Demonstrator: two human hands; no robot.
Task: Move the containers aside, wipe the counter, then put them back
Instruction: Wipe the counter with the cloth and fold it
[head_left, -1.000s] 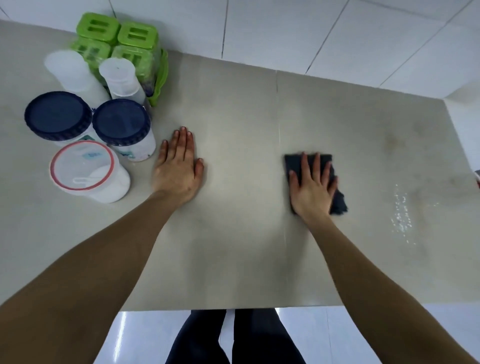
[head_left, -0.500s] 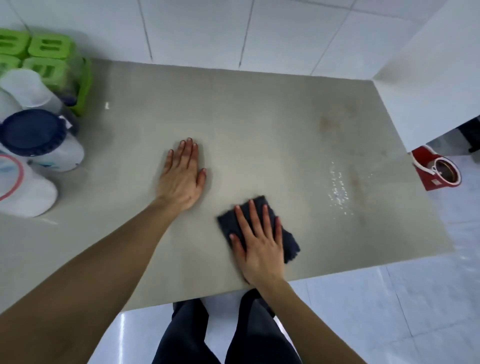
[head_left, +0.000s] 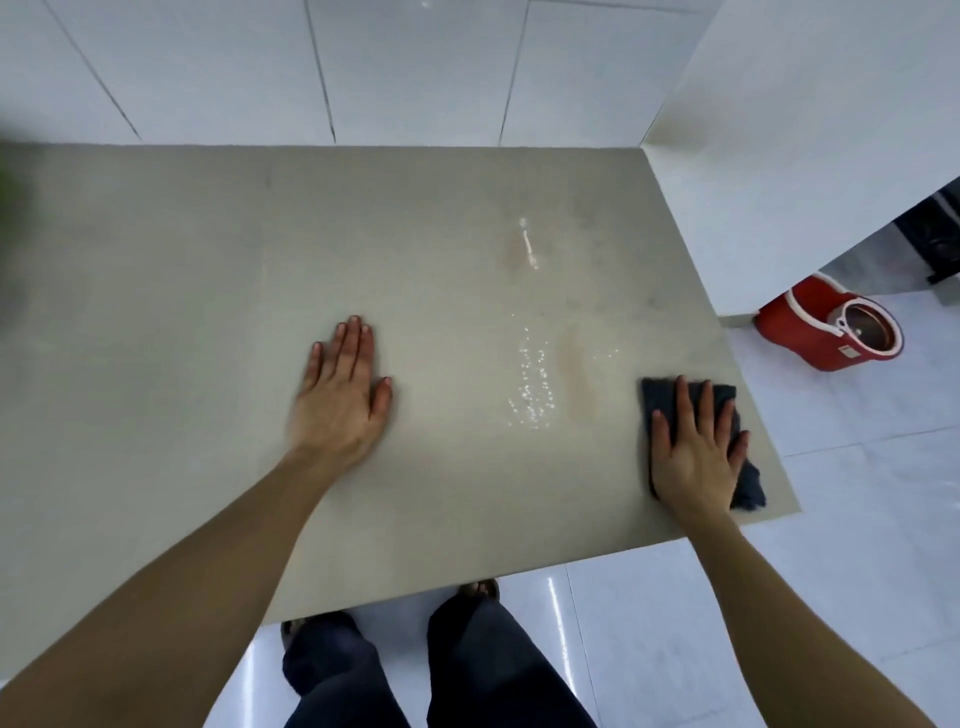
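The left hand (head_left: 340, 402) was laid flat, fingers straight, mid-worktop (head_left: 156, 312). The right hand (head_left: 693, 452) was pressed flat on a dark cloth (head_left: 727, 405) at the near right corner. A green blur (head_left: 8, 176) at far left was possibly a container.

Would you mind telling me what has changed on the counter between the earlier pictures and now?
The right hand, pressing flat on the dark blue cloth, has swept it from mid-counter toward the near edge, then rightward past the wet droplets to the near right corner of the beige stone counter. The view has turned right, so the containers are out of frame. The left hand stays flat on the counter; nothing was picked up or released.
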